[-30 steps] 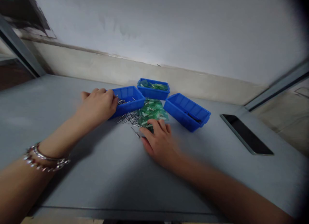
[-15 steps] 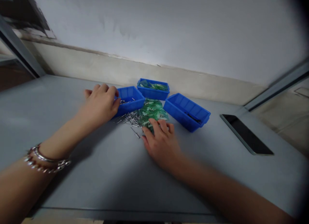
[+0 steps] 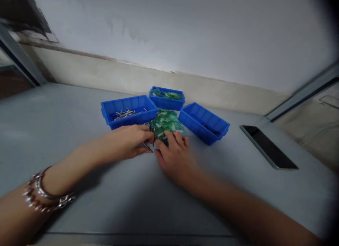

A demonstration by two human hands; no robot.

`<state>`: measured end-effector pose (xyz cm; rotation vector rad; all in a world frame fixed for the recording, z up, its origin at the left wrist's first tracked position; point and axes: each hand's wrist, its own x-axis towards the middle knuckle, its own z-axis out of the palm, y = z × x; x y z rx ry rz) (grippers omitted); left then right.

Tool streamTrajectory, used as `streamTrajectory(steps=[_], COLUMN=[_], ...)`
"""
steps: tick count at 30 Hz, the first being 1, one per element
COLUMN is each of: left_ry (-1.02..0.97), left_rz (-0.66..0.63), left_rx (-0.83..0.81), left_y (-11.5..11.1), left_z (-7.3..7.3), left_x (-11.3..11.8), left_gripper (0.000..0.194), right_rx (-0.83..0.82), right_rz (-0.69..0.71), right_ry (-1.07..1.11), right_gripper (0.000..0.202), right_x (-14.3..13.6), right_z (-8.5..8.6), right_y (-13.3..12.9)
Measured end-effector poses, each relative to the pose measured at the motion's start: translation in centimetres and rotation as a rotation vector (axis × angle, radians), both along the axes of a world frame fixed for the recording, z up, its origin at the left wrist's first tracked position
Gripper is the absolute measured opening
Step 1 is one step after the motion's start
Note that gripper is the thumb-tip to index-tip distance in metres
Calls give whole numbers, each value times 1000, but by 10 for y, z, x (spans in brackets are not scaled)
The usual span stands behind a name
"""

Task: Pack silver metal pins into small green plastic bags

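Note:
My left hand (image 3: 132, 140) is low over a pile of loose silvery rivets, which it mostly covers. Its thumb and fingers are apart, and a single rivet (image 3: 147, 147) shows in the gap between them. On the near edge of the green plastic bags (image 3: 168, 122) rests my right hand (image 3: 176, 156), fingers bent and slightly spread, thumb on the table side. Small metal pieces show through the bags. Just behind my left hand, a blue bin (image 3: 129, 104) has more rivets (image 3: 124, 114) inside.
Another blue bin (image 3: 166, 104) at the back contains green bags (image 3: 169, 94). A third blue bin (image 3: 203, 124), right of the pile, holds small dark items (image 3: 210, 129). A phone (image 3: 268, 147) lies on the grey table (image 3: 148, 200) at the right. Behind is a wall (image 3: 185, 34).
My left hand has moved from the left blue bin, down and to the right, onto the loose rivets. My right hand stays at the green bags.

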<state>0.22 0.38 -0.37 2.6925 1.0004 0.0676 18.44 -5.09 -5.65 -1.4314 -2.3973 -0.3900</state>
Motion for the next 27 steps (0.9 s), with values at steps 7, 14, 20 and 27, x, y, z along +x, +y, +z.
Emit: streamTrajectory(steps=[7, 14, 20, 27], left_ry=[55, 38, 53, -13], left_rz=[13, 18, 13, 12], left_rx=[22, -4, -12, 58], left_y=[-2, -1, -2, -3], left_z=[2, 2, 3, 6], left_x=[3, 4, 5, 2], left_gripper=[16, 15, 15, 12], right_rx=[-28, -27, -7, 101], right_rz=[-15, -7, -2, 41], right_ry=[2, -10, 8, 157], right_gripper=[26, 23, 19, 17], right_x=[-1, -1, -2, 2], right_z=[4, 6, 7, 3], right_y=[-1, -1, -1, 0])
